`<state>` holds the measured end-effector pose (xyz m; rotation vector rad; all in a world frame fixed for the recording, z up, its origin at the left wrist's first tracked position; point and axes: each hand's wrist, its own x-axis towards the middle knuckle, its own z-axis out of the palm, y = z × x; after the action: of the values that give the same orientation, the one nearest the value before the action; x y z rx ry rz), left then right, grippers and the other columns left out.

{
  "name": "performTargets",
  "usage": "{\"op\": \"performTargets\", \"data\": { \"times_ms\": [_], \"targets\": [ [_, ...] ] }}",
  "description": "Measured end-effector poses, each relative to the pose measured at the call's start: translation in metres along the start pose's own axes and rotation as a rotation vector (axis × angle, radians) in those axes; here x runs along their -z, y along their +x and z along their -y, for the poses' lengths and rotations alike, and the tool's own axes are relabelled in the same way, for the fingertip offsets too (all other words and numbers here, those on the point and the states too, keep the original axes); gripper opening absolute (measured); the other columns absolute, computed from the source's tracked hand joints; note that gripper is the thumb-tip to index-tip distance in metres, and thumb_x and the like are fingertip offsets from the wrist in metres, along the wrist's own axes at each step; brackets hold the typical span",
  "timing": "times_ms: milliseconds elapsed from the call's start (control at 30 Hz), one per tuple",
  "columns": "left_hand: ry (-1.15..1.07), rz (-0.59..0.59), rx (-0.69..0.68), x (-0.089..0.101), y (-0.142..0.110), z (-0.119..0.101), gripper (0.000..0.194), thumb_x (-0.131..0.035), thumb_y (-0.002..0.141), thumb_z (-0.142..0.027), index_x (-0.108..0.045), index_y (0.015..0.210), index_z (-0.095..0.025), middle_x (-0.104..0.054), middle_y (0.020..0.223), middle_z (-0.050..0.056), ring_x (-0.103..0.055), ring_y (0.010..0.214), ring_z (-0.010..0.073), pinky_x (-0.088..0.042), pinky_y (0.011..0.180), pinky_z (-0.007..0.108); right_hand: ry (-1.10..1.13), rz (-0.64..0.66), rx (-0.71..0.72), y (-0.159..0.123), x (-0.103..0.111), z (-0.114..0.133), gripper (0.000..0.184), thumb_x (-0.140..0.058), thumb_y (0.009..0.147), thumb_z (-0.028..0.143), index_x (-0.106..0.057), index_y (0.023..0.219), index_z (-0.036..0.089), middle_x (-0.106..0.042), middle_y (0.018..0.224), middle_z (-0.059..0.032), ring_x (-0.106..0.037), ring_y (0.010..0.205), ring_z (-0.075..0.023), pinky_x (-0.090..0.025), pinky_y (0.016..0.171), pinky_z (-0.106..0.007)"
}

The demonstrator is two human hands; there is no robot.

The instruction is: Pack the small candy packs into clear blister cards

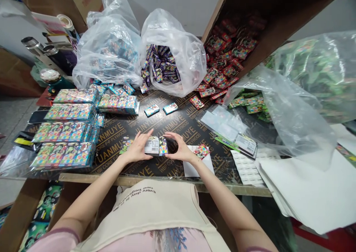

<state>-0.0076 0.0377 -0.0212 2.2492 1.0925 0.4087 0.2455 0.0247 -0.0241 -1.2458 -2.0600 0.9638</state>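
Observation:
In the head view, my left hand [139, 147] grips a flat packet with a white barcode label [151, 145], thumb along the near edge and fingers along the far edge. A green printed piece [125, 144] sticks out to the left of this hand. My right hand [178, 146] curves around the other end, its thumb and fingertips on a small purple packet [163, 145] that sits against the label's right side. Beside my right wrist lies a red packet [201, 151] on a white sheet [191, 167]. Two blue packets [151, 110] lie beyond my hands.
Stacked multicoloured packs [62, 153] stand at the left. Along the back are plastic bags of blue [107, 55] and purple packets [164, 65], and a carton of red ones [222, 65]. A bag of green packets [251, 103] and white sheets [308, 192] lie right.

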Motion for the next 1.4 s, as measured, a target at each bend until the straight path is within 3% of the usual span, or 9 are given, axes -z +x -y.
{"op": "performTargets", "data": {
  "times_ms": [167, 333, 533, 700, 833, 967, 1067, 1233, 1400],
  "targets": [
    [-0.020, -0.094, 0.046, -0.001, 0.002, 0.001, 0.117, -0.078, 0.061, -0.036, -0.003, 0.150, -0.025, -0.048, 0.135, 0.011, -0.046, 0.125, 0.0297, -0.020, 0.113, 0.055, -0.054, -0.154, -0.026, -0.002, -0.006, 0.006, 0.095, -0.076, 0.062, 0.056, -0.033, 0.141, 0.023, -0.050, 0.138, -0.0136, -0.034, 0.137, -0.0321, -0.018, 0.111, -0.052],
    [0.006, -0.134, 0.094, -0.006, 0.005, 0.005, 0.115, -0.078, 0.063, -0.038, -0.004, 0.150, -0.024, -0.052, 0.128, 0.010, -0.048, 0.122, 0.0293, -0.023, 0.112, 0.054, -0.087, -0.110, 0.082, 0.004, -0.007, 0.006, 0.061, -0.053, 0.087, 0.046, -0.033, 0.141, 0.026, -0.062, 0.125, -0.0084, -0.046, 0.128, -0.0254, -0.012, 0.113, -0.051],
    [0.153, -0.099, 0.066, -0.019, 0.001, 0.010, 0.110, -0.076, 0.065, -0.035, -0.007, 0.150, -0.022, -0.049, 0.131, 0.012, -0.046, 0.123, 0.0303, -0.020, 0.112, 0.055, -0.403, -0.618, -0.342, 0.067, 0.062, -0.082, 0.065, -0.051, 0.084, 0.048, -0.034, 0.141, 0.021, -0.039, 0.145, -0.0161, -0.031, 0.134, -0.0321, -0.025, 0.105, -0.052],
    [0.214, -0.071, 0.041, -0.023, -0.005, 0.016, 0.098, -0.072, 0.068, -0.031, -0.016, 0.148, -0.020, -0.050, 0.129, 0.013, -0.046, 0.122, 0.0291, -0.019, 0.112, 0.054, -0.508, -0.642, -0.581, 0.095, 0.111, -0.131, 0.056, -0.053, 0.081, 0.036, -0.046, 0.132, 0.015, -0.055, 0.123, -0.0200, -0.043, 0.118, -0.0350, -0.028, 0.097, -0.054],
    [0.159, -0.118, 0.076, -0.016, 0.000, 0.007, 0.094, -0.073, 0.068, -0.039, -0.024, 0.146, -0.021, -0.047, 0.133, 0.014, -0.043, 0.125, 0.0307, -0.018, 0.112, 0.056, -0.310, -0.574, -0.301, 0.081, 0.094, -0.091, 0.036, -0.056, 0.080, 0.039, -0.061, 0.107, 0.016, -0.064, 0.102, -0.0127, -0.055, 0.094, -0.0261, -0.040, 0.085, -0.039],
    [0.035, -0.273, 0.133, -0.004, 0.019, -0.025, 0.086, -0.074, 0.068, -0.045, -0.037, 0.140, -0.017, -0.047, 0.135, 0.016, -0.043, 0.125, 0.0307, -0.031, 0.106, 0.049, 0.069, -0.161, -0.197, 0.055, 0.053, -0.020, 0.033, -0.061, 0.079, 0.049, -0.068, 0.083, 0.017, -0.064, 0.072, -0.0018, -0.052, 0.063, -0.0146, -0.039, 0.060, -0.026],
    [-0.103, -0.236, 0.215, 0.002, 0.034, -0.051, 0.040, -0.068, 0.075, -0.039, -0.065, 0.108, -0.017, -0.067, 0.104, 0.010, -0.057, 0.100, 0.0261, -0.041, 0.091, 0.041, 0.159, 0.013, -0.219, 0.041, 0.033, 0.015, 0.037, -0.060, 0.080, 0.052, -0.071, 0.075, 0.017, -0.061, 0.062, 0.0001, -0.050, 0.057, -0.0124, -0.037, 0.056, -0.025],
    [-0.761, -0.169, 0.436, 0.004, 0.037, -0.061, 0.027, -0.064, 0.075, -0.039, -0.066, 0.068, -0.013, -0.064, 0.062, 0.002, -0.055, 0.060, 0.0143, -0.041, 0.062, 0.026, 0.197, -0.141, -0.104, 0.030, 0.031, 0.028, 0.059, -0.068, 0.073, 0.055, -0.061, 0.120, 0.021, -0.064, 0.111, -0.0088, -0.060, 0.097, -0.0231, -0.049, 0.081, -0.035],
    [-1.084, -0.184, 0.543, 0.003, 0.031, -0.051, 0.033, -0.074, 0.065, -0.043, -0.065, 0.061, -0.012, -0.062, 0.058, 0.000, -0.052, 0.055, 0.0108, -0.040, 0.060, 0.023, 0.043, -0.057, 0.157, 0.018, 0.026, 0.034, 0.093, -0.079, 0.064, 0.043, -0.032, 0.143, 0.028, -0.043, 0.143, -0.0094, -0.038, 0.133, -0.0293, -0.031, 0.109, -0.049]
  ]
}}
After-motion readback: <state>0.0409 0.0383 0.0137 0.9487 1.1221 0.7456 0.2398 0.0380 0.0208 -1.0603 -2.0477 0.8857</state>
